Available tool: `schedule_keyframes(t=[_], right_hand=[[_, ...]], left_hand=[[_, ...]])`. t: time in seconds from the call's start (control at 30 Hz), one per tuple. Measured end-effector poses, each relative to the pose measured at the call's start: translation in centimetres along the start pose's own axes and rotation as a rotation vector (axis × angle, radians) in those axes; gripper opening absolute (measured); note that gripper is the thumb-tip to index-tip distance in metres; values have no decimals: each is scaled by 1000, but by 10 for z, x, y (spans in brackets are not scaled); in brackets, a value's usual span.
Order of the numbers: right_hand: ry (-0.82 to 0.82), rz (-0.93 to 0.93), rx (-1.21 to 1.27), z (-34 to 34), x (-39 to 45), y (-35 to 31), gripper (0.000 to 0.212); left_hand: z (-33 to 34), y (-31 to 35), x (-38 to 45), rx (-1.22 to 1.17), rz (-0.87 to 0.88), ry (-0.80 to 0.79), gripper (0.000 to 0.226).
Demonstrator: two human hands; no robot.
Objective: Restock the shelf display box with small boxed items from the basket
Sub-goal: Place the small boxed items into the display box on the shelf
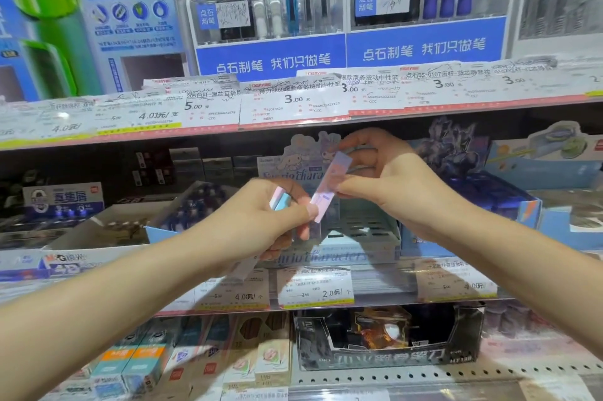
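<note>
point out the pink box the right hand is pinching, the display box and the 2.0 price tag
pink box (331,183), head view, middle of its long face
display box (365,245), head view, front wall
2.0 price tag (315,286), head view, centre of the label

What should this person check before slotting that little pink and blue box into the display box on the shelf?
1. Box held firmly: ok. The right hand pinches the pink and blue box between thumb and fingers, and the left thumb touches its lower end.
2. Spare stock secure: ok. The left hand grips more small boxes.
3. Free slot in the display box: cannot tell. Dark slots show, but the hands hide much of it.
4. Box lined up with a slot: not ok. It is tilted and held above the display box.
5. Basket within reach: cannot tell. It is out of view.
</note>
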State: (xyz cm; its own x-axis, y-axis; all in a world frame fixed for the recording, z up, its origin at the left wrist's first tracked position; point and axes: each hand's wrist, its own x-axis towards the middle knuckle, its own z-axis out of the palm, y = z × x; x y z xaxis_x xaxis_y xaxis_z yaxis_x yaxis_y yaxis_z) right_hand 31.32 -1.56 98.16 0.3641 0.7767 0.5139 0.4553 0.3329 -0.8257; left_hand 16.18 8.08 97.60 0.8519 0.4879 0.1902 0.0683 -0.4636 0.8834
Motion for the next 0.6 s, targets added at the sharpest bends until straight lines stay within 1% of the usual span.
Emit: schedule_keyframes(t=[0.03,0.1,0.17,0.2,0.23,0.3,0.33,0.4,0.5,0.6], right_hand=[[28,5,-11,-3,3,1,34],[59,-2,-87,-10,8,4,34],[41,-37,-233,-14,9,6,37],[22,-57,-309,-14,8,8,38],[2,-77,-372,-13,7,9,38],[-23,-109,-455,-11,6,12,37],[-31,-121,-490,-10,7,14,38],[-41,-134,-549,-8,11,20,39],[-74,-147,-600,-7,15,26,38],[-147,-165,-659,-6,15,28,20]], left_hand=[[-1,0,0,68,35,33,19],[-7,-3,2,394,205,140,14],[-16,-7,4,697,392,243,10],[-20,-8,4,801,447,249,12],[-22,-8,5,907,472,230,21],[-23,-8,6,1085,436,160,44],[-22,-7,6,1130,398,131,54],[-19,-5,5,1177,340,95,67],[-17,-1,3,1224,300,68,70],[-17,7,3,1237,242,51,68]])
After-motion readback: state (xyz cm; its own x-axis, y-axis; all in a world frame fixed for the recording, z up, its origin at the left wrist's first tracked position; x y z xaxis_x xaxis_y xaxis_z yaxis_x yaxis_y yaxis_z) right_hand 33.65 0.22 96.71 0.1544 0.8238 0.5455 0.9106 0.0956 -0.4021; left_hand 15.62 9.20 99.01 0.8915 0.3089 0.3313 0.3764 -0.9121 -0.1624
